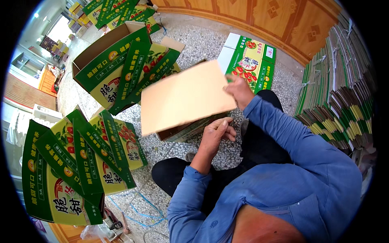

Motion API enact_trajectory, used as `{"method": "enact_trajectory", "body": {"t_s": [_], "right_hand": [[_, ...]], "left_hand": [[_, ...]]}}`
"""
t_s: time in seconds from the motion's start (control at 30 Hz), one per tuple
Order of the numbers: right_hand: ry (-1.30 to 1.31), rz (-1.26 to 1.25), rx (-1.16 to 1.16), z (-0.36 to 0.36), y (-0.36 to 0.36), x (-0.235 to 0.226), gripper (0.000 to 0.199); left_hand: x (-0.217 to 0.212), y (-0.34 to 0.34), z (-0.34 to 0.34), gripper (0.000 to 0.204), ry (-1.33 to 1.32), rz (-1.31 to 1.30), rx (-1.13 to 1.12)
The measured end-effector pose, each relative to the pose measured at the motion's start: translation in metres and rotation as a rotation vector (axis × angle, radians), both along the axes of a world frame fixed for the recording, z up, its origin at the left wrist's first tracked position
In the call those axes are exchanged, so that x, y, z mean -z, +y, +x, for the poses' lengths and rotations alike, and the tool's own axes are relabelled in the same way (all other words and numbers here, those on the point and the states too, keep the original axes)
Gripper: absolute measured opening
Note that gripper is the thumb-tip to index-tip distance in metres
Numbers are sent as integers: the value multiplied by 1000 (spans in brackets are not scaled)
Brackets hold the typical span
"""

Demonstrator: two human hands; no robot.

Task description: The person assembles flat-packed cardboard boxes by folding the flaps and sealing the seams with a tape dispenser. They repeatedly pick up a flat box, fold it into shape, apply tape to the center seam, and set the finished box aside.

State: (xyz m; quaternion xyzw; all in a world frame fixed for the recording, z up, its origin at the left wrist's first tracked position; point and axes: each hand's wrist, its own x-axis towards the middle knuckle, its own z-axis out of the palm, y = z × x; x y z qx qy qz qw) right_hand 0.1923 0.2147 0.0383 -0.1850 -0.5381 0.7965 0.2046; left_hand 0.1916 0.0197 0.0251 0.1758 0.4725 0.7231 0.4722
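Note:
A plain tan cardboard sheet lies slanted over an open carton, hiding most of it. My right hand pinches the sheet at its right edge, thumb on top. Just below the sheet's near right corner is my left hand, beside the carton's near wall. Its fingers are loosely bent and apart, with nothing seen in them; whether they touch the carton is unclear.
Folded green-and-yellow cartons stand at the left, with more open cartons behind. A flat printed carton lies beyond my right hand. Flattened cardboard is stacked at the right. Blue strapping loops across the speckled floor.

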Motion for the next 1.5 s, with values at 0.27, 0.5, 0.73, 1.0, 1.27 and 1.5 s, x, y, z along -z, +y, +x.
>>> {"method": "enact_trajectory", "body": {"t_s": [0.27,0.5,0.73,1.0,1.27,1.5], "right_hand": [[-44,303,17,-16,88,17,56],[-12,323,-12,-24,82,22,57],[-135,534,-42,-40,84,68,56],[-547,1340,77,-50,63,62,37],[-1005,1206,-279,-54,112,130,21],[-848,1179,-126,-58,145,66,17]], "left_hand": [[-13,-45,-51,26,250,-189,-165],[-3,-82,-84,24,280,-337,-342],[17,-103,-122,23,241,-380,-468],[67,-137,-210,47,605,-1065,-669],[156,-143,-260,49,905,-1335,-52],[81,-136,-250,37,595,-1011,-232]]}}
